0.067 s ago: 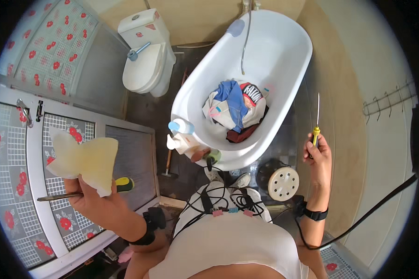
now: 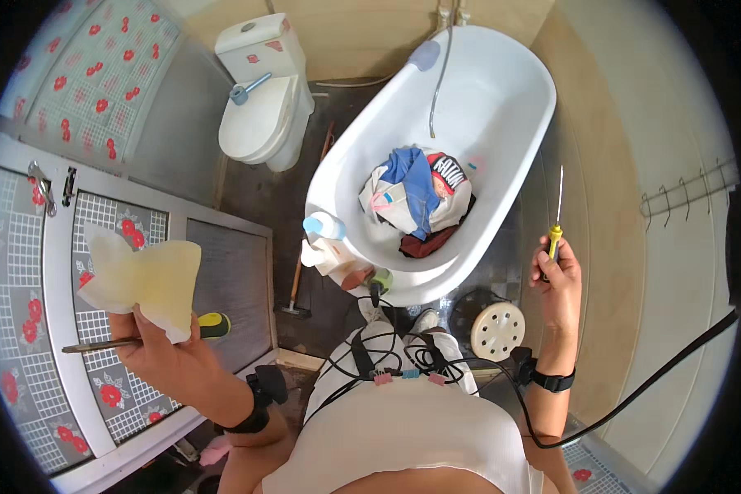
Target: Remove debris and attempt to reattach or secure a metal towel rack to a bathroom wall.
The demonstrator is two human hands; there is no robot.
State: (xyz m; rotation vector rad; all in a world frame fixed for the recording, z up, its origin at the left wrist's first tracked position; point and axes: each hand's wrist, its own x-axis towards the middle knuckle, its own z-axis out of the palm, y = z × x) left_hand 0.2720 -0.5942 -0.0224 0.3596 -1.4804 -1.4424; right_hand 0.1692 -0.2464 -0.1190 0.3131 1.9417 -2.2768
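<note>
My left hand (image 2: pixel 160 354) is raised in front of the door, fingers closed around a flat, pale yellow and white piece (image 2: pixel 158 284) with a wavy, butterfly-like outline; I cannot tell what it is. The same hand also grips a screwdriver (image 2: pixel 214 326), whose yellow and black handle sticks out to the right and dark shaft to the left. On the right, my right hand (image 2: pixel 561 288) is closed around the yellow handle of another screwdriver (image 2: pixel 556 235). Its thin shaft points up and away, beside the bathtub's right side.
A white bathtub (image 2: pixel 514 90) holds a heap of clothes (image 2: pixel 420 189), with bottles (image 2: pixel 325 224) on its near rim. Left of it stand a toilet (image 2: pixel 259 123) and a long-handled brush (image 2: pixel 295 306). A round stool (image 2: pixel 498 328) is near my right arm; black cables (image 2: pixel 387 350) cross my lap.
The whole view has shifted slightly. My left hand, with the pale piece and screwdriver, appears a little further left; both hands keep their grips.
</note>
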